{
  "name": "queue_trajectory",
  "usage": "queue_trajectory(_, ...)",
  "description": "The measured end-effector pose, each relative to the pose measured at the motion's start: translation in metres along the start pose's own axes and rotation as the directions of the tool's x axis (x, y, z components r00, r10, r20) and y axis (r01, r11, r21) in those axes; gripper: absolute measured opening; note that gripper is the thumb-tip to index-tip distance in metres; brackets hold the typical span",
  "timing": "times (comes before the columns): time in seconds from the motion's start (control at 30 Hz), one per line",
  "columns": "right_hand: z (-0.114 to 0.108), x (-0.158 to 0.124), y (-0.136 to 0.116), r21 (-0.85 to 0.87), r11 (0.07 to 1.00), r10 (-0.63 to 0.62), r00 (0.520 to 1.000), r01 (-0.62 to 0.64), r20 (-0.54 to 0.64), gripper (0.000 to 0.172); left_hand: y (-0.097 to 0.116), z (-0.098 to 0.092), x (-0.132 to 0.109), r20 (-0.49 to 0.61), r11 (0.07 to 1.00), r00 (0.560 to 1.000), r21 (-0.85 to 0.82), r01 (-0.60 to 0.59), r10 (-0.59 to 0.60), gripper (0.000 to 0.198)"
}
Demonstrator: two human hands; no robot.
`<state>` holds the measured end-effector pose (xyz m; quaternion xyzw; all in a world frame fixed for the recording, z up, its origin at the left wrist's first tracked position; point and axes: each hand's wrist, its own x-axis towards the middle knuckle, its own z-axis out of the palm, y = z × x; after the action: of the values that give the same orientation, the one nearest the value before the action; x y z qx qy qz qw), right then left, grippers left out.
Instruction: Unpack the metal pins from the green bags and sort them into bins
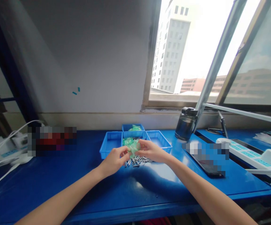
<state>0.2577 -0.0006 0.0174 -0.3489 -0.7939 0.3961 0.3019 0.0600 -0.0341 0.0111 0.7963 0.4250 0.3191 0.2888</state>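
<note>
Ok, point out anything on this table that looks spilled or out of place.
Metal pieces lie in a loose heap on the blue table, outside the blue trays, possibly on purpose. A dark speck, too small to identify, sits alone near the front edge, so it looks stray.

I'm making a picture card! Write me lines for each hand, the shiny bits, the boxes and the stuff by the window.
Left hand: pinching thin green plastic
Right hand: holding the same plastic
Shiny bits: thin metal pieces, loosely piled on the blue table
Boxes: blue bins; more green plastic in the middle and back ones
By the window: a dark bottle, standing upright
</note>
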Motion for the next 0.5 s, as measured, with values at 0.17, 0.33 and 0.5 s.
queue_trajectory(0.17, 0.0, -0.003, -0.005, -0.044, 0.999, -0.026, 0.997, 0.03, 0.079, 0.025, 0.002, -0.001, 0.001, -0.047, 0.998, 0.999, -0.054, 0.017, -0.02, 0.026)
queue_trajectory(0.33, -0.002, -0.005, -0.011, 0.047, 0.999, -0.032, 0.994, 0.027, 0.106, 0.032, 0.005, -0.001, 0.0, 0.005, 0.994, 0.997, -0.088, 0.072, -0.072, 0.028)
queue_trajectory(0.5, -0.004, -0.004, -0.01, 0.152, 0.988, -0.033, 0.99, 0.012, 0.136, 0.032, 0.0, 0.0, 0.001, -0.04, 0.997, 0.998, -0.06, 0.054, -0.057, 0.029)
